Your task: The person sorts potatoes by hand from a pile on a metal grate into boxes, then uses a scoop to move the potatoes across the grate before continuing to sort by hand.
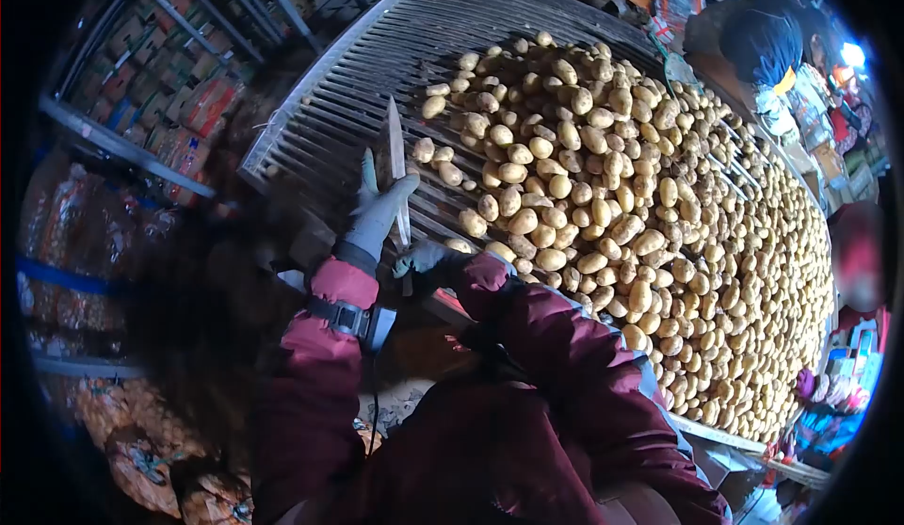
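Observation:
A pale, narrow board (396,139) with a pointed end, looking like a wooden slat, stands up at the near edge of the slatted grate. My left hand (379,212), in a light grey glove, grips it around the middle, with one digit sticking up. Lower down, my right hand (424,258), also gloved, is closed at the board's bottom end; the sleeve hides part of that hand. Beside the board a few loose potatoes (436,162) lie on the metal grate (353,82), next to a large heap of potatoes (603,186).
A metal rim (311,82) borders the grate on the left. Beyond it are metal rails (127,144) and stacked packed goods (160,101). Filled orange-toned bags (141,468) lie at lower left. Another person (763,40) in dark headwear is at the far right side.

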### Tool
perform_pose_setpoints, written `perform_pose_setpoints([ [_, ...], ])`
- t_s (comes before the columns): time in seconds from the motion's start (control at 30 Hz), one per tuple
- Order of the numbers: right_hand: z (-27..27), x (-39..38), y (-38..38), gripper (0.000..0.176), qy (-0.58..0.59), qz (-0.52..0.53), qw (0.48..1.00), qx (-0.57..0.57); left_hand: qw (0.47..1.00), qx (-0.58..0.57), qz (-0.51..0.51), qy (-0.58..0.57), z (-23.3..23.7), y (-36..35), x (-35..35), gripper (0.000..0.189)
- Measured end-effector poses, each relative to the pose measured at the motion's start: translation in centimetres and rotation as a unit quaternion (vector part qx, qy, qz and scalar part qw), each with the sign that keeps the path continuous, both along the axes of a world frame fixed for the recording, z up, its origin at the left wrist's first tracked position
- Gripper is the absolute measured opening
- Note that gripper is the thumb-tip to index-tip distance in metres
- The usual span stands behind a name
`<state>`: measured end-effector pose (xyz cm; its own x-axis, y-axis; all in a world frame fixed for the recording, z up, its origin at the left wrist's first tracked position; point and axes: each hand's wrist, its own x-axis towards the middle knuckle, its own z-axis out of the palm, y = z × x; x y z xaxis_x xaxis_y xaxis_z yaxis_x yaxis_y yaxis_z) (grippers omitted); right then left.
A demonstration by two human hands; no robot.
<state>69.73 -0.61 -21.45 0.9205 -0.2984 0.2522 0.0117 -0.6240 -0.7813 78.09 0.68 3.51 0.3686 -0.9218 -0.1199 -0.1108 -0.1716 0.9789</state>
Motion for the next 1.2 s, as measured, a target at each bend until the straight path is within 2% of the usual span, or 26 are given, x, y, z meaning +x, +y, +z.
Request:
perform_pose_setpoints([
  [0.03,0.5,-0.7,0.2,0.029,0.022,-0.031,0.999,0.014,0.998,0.008,-0.02,0.067,-1.4,-0.7,0.1,0.117],
  [0.1,2.2,-3.0,0.6,0.029,0.057,-0.094,0.992,0.058,0.996,-0.043,-0.002,0.078,-1.0,-1.1,-0.6,0.103],
  [0.23,8.0,-8.8,3.5,0.029,0.104,-0.224,0.943,0.221,0.989,0.003,-0.041,0.14,-1.1,0.1,0.4,0.099],
  [0.37,13.9,-14.6,6.6,0.029,0.084,-0.293,0.889,0.341,0.977,0.061,-0.072,0.189,-2.0,2.7,-1.2,0.095],
  [0.5,20.9,-20.0,9.7,0.03,0.019,-0.29,0.898,0.33,0.96,0.119,-0.098,0.233,-2.4,5.2,-4.9,0.09],
  [0.63,27.3,-25.6,12.9,0.03,-0.059,-0.266,0.933,0.235,0.941,0.165,-0.133,0.265,-2.3,6.8,-10.0,0.086],
  [0.77,31.5,-31.0,14.8,0.031,-0.058,-0.274,0.944,0.175,0.918,0.202,-0.179,0.289,-2.8,7.1,-16.4,0.082],
  [0.8,31.0,-32.4,14.3,0.032,-0.037,-0.244,0.963,0.108,0.913,0.211,-0.191,0.292,-2.8,6.8,-17.9,0.082],
  [0.83,31.9,-33.6,15.1,0.032,-0.013,-0.307,0.945,0.113,0.908,0.219,-0.204,0.293,-2.4,6.6,-19.5,0.081],
  [0.9,8.9,-33.8,13.4,0.032,0.078,-0.218,0.971,-0.057,0.894,0.246,-0.223,0.3,-1.5,6.2,-22.8,0.079],
  [0.93,12.0,-35.5,13.9,0.032,0.1,-0.314,0.917,0.222,0.887,0.263,-0.231,0.303,-0.9,5.9,-24.4,0.078],
  [0.97,16.3,-37.1,14.5,0.032,0.108,-0.381,0.781,0.483,0.88,0.283,-0.235,0.302,-0.3,5.5,-26.0,0.077],
  [1.0,17.7,-38.4,15.3,0.034,0.044,-0.398,0.754,0.521,0.905,0.208,-0.245,0.278,-2.2,5.5,-27.3,0.068],
  [1.03,18.3,-39.5,16.0,0.03,-0.036,-0.431,0.737,0.52,0.923,0.129,-0.258,0.254,-5.9,4.4,-28.8,0.061],
  [1.07,18.9,-41.2,16.1,0.028,-0.013,-0.448,0.717,0.533,0.908,0.197,-0.261,0.263,-12.0,1.8,-28.8,0.064],
  [1.1,19.7,-43.0,16.4,0.026,0.012,-0.463,0.695,0.55,0.903,0.201,-0.272,0.264,-9.7,2.7,-31.2,0.064],
  [1.13,26.2,-44.5,17.4,0.024,-0.084,-0.449,0.8,0.39,0.895,0.212,-0.261,0.293,-4.5,4.8,-33.8,0.065],
  [1.17,26.5,-45.2,18.5,0.023,-0.114,-0.506,0.811,0.269,0.886,0.217,-0.253,0.321,-1.5,5.6,-36.1,0.067],
  [1.2,24.8,-46.7,18.3,0.023,-0.139,-0.489,0.82,0.264,0.898,0.194,-0.245,0.31,-3.9,4.6,-37.1,0.063],
])
